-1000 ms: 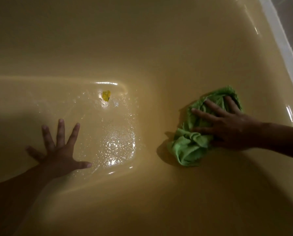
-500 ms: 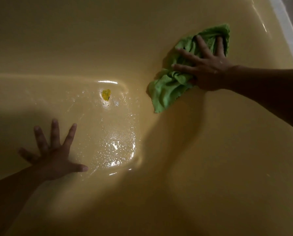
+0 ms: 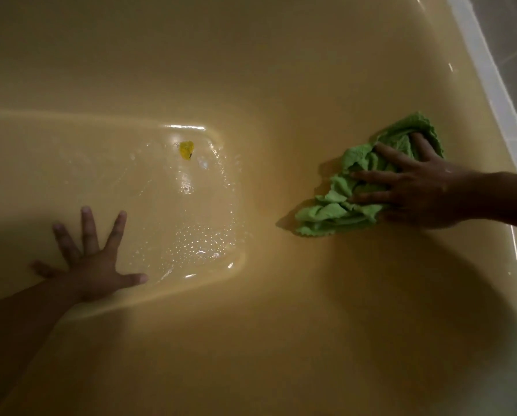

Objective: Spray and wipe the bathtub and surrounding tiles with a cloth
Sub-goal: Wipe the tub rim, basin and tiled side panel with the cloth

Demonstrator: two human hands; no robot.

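Observation:
I look down into a cream-yellow bathtub (image 3: 281, 70). A crumpled green cloth (image 3: 335, 214) lies on the tub's sloping right wall. My right hand (image 3: 413, 187) presses flat on it with straight, spread fingers. My left hand (image 3: 92, 262) rests flat on the wet tub floor at the lower left, fingers spread wide and holding nothing. No spray bottle is in view.
A small yellow scrap (image 3: 186, 149) lies on the tub floor among water drops and bubbles (image 3: 197, 235). A white rim strip (image 3: 491, 76) and grey tiles (image 3: 515, 22) run along the upper right.
My right hand slid the cloth up the tub wall, then back down and to the right. My left hand stayed planted on the tub floor.

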